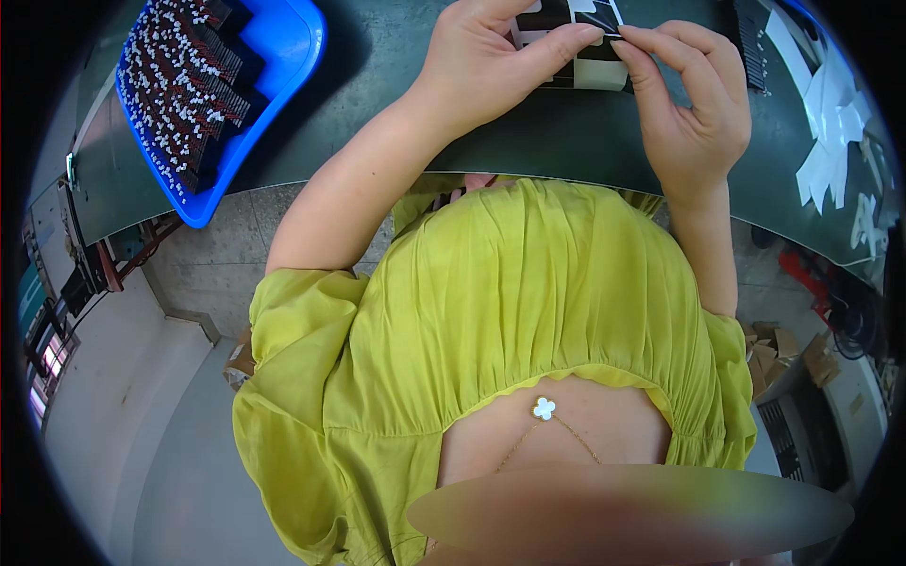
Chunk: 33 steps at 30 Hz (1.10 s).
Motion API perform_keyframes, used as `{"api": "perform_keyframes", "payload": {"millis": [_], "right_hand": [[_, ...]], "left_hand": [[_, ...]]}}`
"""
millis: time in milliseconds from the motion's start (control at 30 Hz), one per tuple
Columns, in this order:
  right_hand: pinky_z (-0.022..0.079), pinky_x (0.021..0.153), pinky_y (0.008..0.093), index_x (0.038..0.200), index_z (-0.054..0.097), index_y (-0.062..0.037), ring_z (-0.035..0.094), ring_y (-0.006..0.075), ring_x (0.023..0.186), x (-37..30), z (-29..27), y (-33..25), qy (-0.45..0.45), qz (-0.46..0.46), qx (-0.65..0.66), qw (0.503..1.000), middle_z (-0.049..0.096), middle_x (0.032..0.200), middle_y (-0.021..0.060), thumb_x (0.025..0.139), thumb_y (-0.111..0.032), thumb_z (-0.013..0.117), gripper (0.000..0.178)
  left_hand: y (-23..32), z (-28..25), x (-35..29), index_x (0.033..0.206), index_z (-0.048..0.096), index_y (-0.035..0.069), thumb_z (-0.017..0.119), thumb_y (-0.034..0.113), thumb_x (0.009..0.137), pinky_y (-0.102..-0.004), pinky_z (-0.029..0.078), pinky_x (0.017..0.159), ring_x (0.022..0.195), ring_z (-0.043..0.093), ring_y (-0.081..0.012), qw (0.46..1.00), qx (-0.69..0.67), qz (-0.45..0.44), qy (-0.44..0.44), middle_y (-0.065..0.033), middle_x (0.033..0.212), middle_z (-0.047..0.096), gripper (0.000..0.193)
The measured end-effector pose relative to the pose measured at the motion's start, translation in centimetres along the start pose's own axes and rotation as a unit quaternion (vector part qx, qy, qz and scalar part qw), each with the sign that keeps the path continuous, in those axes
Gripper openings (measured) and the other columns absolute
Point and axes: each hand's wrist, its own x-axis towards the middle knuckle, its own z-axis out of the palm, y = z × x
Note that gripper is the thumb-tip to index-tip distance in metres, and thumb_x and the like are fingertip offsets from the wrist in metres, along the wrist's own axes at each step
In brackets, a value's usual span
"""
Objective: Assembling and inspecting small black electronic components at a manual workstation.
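Both my hands meet over a black-and-white patterned sheet (599, 75) at the far edge of the view. My left hand (486, 71) lies across its left side, thumb stretched to the right and pressed near a thin black piece (595, 16); its other fingers are partly cut off by the picture's upper edge. Thumb and forefinger of my right hand (694, 108) are pinched together at the corner of that black piece, touching close to the left thumb tip. The remaining right fingers curl loosely.
A blue tray (283, 47) at the left holds many dark wired parts with small white ends (179, 94). On the right lie white paper strips (830, 132) and a row of black wires (750, 47). The dark green table's (566, 141) near edge curves before me. Cardboard boxes (769, 354) stand below right.
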Motion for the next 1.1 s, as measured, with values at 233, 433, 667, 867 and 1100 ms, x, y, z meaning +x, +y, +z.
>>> {"api": "perform_keyframes", "payload": {"millis": [233,433,667,867,1100], "right_hand": [[0.050,0.070,0.0292,0.091,0.074,-0.0030,0.062,0.0218,0.082,-0.7,0.7,-0.4,0.024,-0.017,-0.036,0.999,0.067,0.092,0.0071,0.079,0.002,0.083,0.017],[0.049,0.073,0.0297,0.093,0.074,-0.0033,0.061,0.0221,0.085,-0.9,1.0,-0.1,0.032,-0.008,-0.025,0.999,0.067,0.095,0.0062,0.079,0.001,0.084,0.017],[0.049,0.072,0.0283,0.096,0.077,-0.0050,0.061,0.0196,0.086,-1.3,1.2,0.1,0.035,-0.009,-0.040,0.999,0.067,0.094,0.0045,0.078,0.001,0.085,0.021],[0.050,0.073,0.0268,0.097,0.075,-0.0036,0.062,0.0196,0.088,-1.8,0.7,-0.3,0.022,-0.024,-0.006,0.999,0.067,0.097,0.0060,0.080,0.005,0.082,0.020],[0.047,0.078,0.0211,0.106,0.065,0.0000,0.058,0.0091,0.091,-3.7,-0.8,1.7,0.071,0.193,0.292,0.934,0.063,0.110,0.0058,0.091,0.006,0.072,0.018]], "left_hand": [[-1.7,0.1,0.0,0.144,0.057,0.002,0.067,-0.001,0.097,-0.0236,0.052,0.090,0.109,0.063,-0.0090,0.999,-0.018,0.028,-0.003,-0.0067,0.130,0.065,0.048],[-1.9,0.0,-0.1,0.141,0.057,-0.001,0.063,-0.002,0.100,-0.0255,0.051,0.093,0.110,0.063,-0.0103,0.998,-0.052,0.022,-0.022,-0.0076,0.128,0.066,0.042],[-2.2,0.2,0.0,0.138,0.060,0.000,0.063,-0.001,0.100,-0.0235,0.050,0.089,0.106,0.062,-0.0082,0.998,-0.045,0.045,-0.014,-0.0054,0.123,0.066,0.038],[-1.7,-0.6,0.9,0.132,0.065,0.003,0.061,0.005,0.103,-0.0184,0.046,0.079,0.091,0.059,-0.0041,0.993,-0.113,-0.015,0.009,-0.0004,0.111,0.069,0.030],[-0.6,-4.6,1.6,0.109,0.074,0.000,0.053,-0.013,0.089,-0.0278,0.052,0.083,0.089,0.072,-0.0235,0.901,0.346,0.234,0.113,-0.0153,0.095,0.075,0.032]]}}
